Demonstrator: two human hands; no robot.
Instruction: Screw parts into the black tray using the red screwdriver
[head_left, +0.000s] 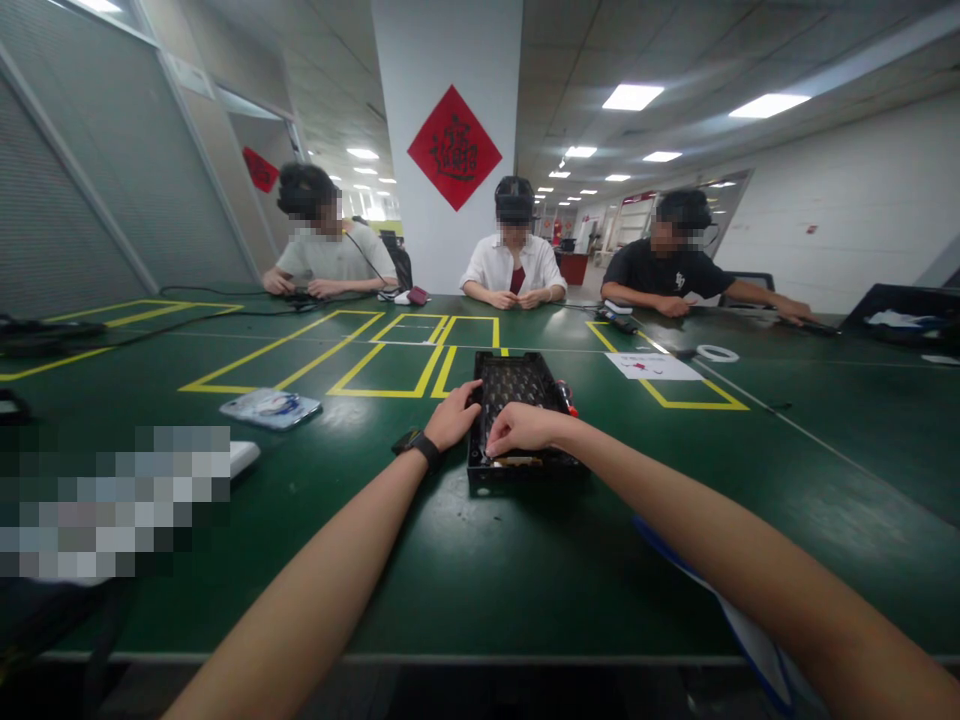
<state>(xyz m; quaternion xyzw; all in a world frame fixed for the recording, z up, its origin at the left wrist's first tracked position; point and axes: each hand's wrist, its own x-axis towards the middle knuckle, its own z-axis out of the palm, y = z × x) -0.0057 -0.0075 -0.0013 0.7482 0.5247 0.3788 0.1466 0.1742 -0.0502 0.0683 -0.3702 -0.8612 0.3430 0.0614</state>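
Observation:
A shallow black plastic case [480, 470] with a patterned grid inside lies on the green table in front of me. My left hand [452, 417], with a dark watch on its wrist, holds the case's left side, fingers along the rim. Over the case's near left corner, my right hand [521, 428] is closed in a pinch. Whatever is between its fingertips is too small to make out. A pale strip [519, 461] shows below that hand along the case's near wall. Part of the grid is hidden by my right hand and forearm.
A small red and black item [568, 398] sits against the case's right side. A clear pouch [271, 408] lies to the left, a printed sheet [654, 366] and a white ring [718, 354] to the right. Three people sit across the table, which has yellow tape outlines.

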